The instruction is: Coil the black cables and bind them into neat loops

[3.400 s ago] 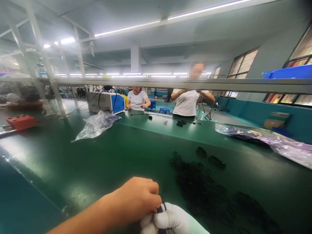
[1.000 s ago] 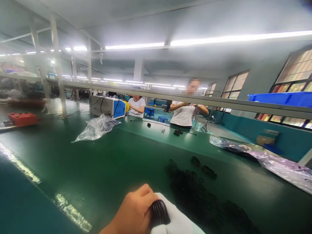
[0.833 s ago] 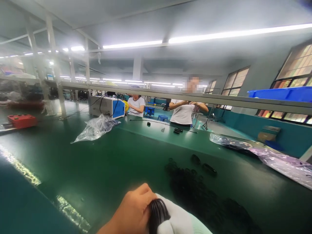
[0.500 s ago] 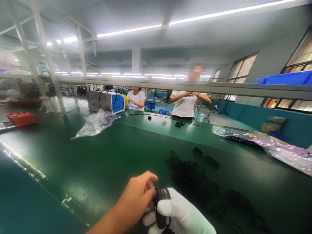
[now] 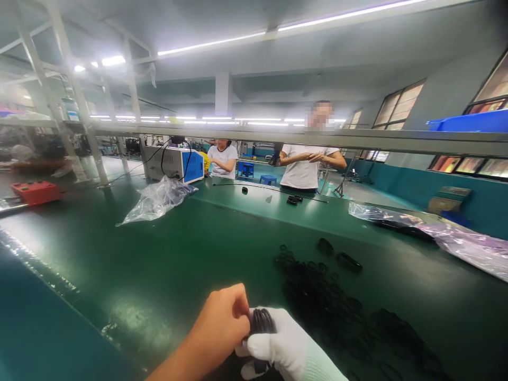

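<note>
Low in the middle, my right hand (image 5: 283, 341), in a white knitted glove, is wrapped round a coil of black cable (image 5: 262, 320). The coil's loops lie side by side and show above the gloved thumb. My bare left hand (image 5: 226, 320) is closed in a pinch against the coil's left side. Its fingertips are turned away, so what they pinch is hidden. To the right of the glove spreads a dark pile of thin black rings (image 5: 317, 291). Two black bundles lie just past the pile, a rounded one (image 5: 326, 246) and a longer one (image 5: 349, 262).
A clear plastic bag (image 5: 159, 200) lies on the green table (image 5: 190, 248) before a grey and blue machine (image 5: 174, 164). More plastic wrap (image 5: 456, 233) is at the right. A red box (image 5: 36, 192) sits far left. A rail (image 5: 357, 136) crosses above. Two people are beyond the table.
My left hand has curled its fingers tighter and shifted slightly left and down along the coil. The gloved hand keeps its hold, with the thumb now lying across the loops.
</note>
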